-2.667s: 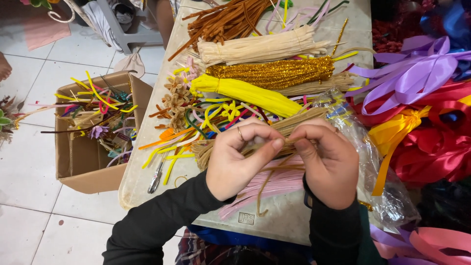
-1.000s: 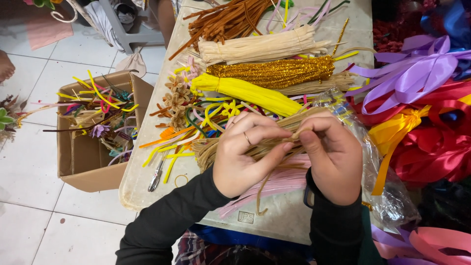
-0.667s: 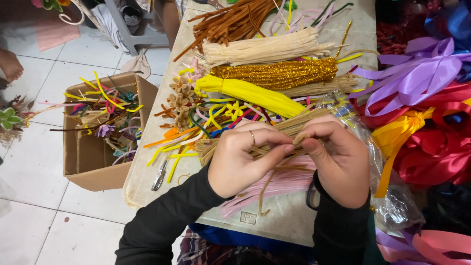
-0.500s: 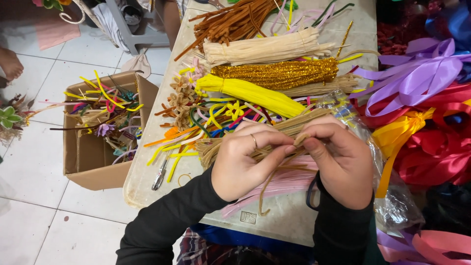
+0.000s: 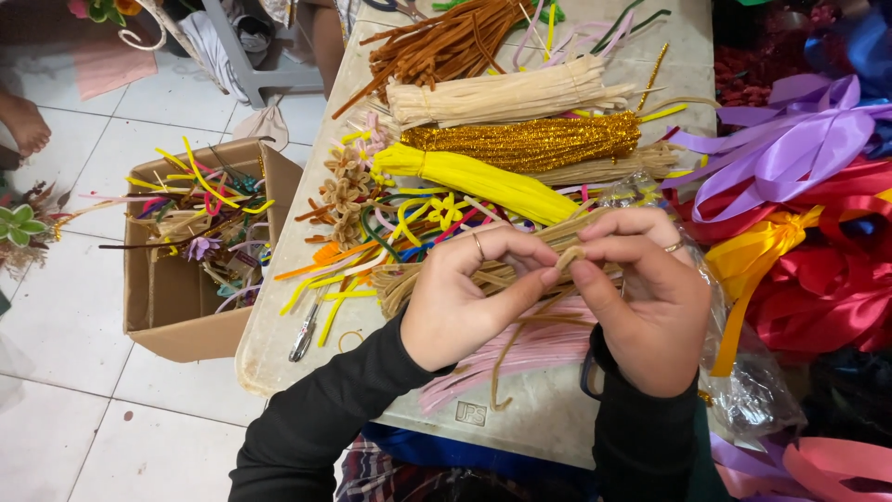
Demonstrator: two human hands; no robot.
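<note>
Your left hand & right hand: both closed in a pinch on one tan pipe cleaner, fingertips meeting over the near-centre of the table. The pinched bit is mostly hidden by your fingers; can't tell if it's bent, looped or twisted there. Its loose tail hangs down toward you & curls at the end. Ring on each hand.

Under the hands: tan pipe-cleaner bundle, middle covered by your left hand. Pink bundle nearer you, partly hidden by both wrists.

Far side, laid across the table, nearest first: yellow bundle, gold tinsel bundle, cream bundle, brown bundle, top end cut off by the frame edge.

Left of the hands: mixed loose stems in orange, yellow, green, plus small brown flower shapes; count not readable. Small metal tool near the table's left edge, type unclear, prob. pliers or cutters.

Right: clear plastic bag, contents not legible; purple ribbons, yellow ribbon, red ribbons, all running out of frame.

Floor, left: open cardboard box holding a tangle of coloured stems & finished pieces. Far left, a bare foot of another person, rest cut off.
</note>
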